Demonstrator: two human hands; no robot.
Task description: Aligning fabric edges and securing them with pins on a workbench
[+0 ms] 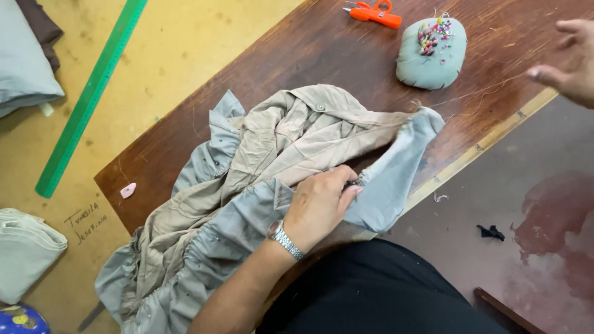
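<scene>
Head view: left hand (320,204) pinches grey-beige garment (247,185) (wrist bent); right hand (569,59) raised, fingers spread

Sewing workshop. Worn wooden worktable (346,55) carrying pincushion (431,54) stuck with coloured pins at 1 o'clock, orange thread snips (373,13) at 12, long green ruler (93,93) at 10, folded cloth stacks (25,250) at 8, tailor's chalk (128,190) nearby.
</scene>
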